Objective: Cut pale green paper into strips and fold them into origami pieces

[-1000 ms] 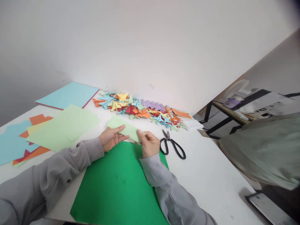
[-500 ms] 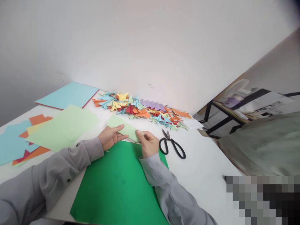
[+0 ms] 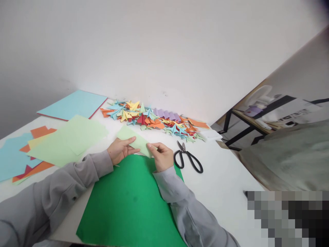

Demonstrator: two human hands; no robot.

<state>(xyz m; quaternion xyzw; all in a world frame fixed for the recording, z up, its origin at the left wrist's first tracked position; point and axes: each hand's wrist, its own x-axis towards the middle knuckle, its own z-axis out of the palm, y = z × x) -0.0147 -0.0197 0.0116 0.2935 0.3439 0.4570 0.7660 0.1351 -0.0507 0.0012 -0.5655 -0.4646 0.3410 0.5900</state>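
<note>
Between my two hands is a light green piece of paper (image 3: 133, 136), held up above the far edge of a large green sheet (image 3: 125, 202). My left hand (image 3: 120, 150) grips its left part, thumb on top and fingers beneath. My right hand (image 3: 163, 156) pinches its right end between thumb and fingers. Just right of my right hand lies a pair of black-handled scissors (image 3: 187, 156), blades pointing away from me. Behind my hands, a long heap of small folded paper planes (image 3: 144, 115) in many colours runs along the wall.
At left lie light green sheets (image 3: 64, 140) over blue, orange and yellow paper scraps (image 3: 17, 147). A blue sheet stack (image 3: 74, 104) sits at the back left. Purple pleated paper (image 3: 167, 115) and orange paper (image 3: 199, 123) lie by the wall. A black-framed shelf (image 3: 246, 120) stands at right.
My right thumb has slid slightly left along the light green paper. The view has shifted a little; the other things stay in place.
</note>
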